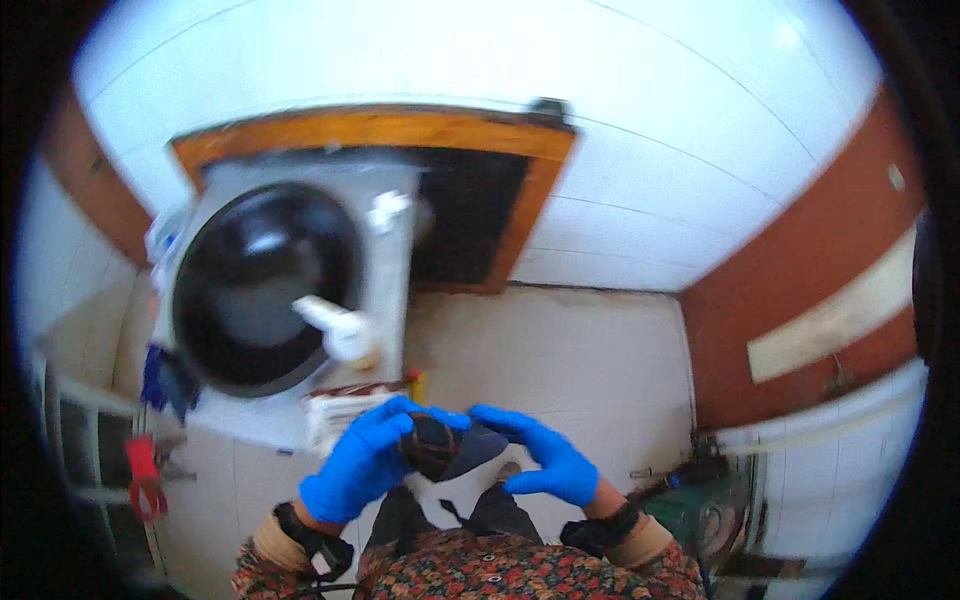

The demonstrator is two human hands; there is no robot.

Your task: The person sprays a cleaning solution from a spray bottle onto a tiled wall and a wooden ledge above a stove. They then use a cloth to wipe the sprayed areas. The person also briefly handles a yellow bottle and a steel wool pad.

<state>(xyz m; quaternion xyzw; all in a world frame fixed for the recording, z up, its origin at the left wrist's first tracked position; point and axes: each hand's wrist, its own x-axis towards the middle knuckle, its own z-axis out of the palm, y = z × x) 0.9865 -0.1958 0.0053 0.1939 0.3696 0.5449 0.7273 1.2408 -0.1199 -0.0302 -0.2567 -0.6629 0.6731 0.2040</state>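
My left hand (pixel 364 457), in a blue glove, grips a dark rounded object (pixel 435 446) with brown lines on it and a dark grey part reaching to the right. Blur keeps me from telling what it is. Beside its right end is my right hand (pixel 551 461), also gloved in blue, fingers spread and curved towards the object. Whether the right fingertips touch it, I cannot tell. Beyond my hands, to the left, a large black basin (pixel 262 352) stands on a light grey surface (pixel 386 292). A white pump-top bottle (pixel 349 341) is at the basin's near right rim.
Behind the basin lies a dark panel with an orange-brown wooden frame (pixel 517 217). A white stack or cloth (pixel 326 420) is just left of my left hand. Red-handled tool (pixel 146 480) at far left; green machine (pixel 694 506) at lower right.
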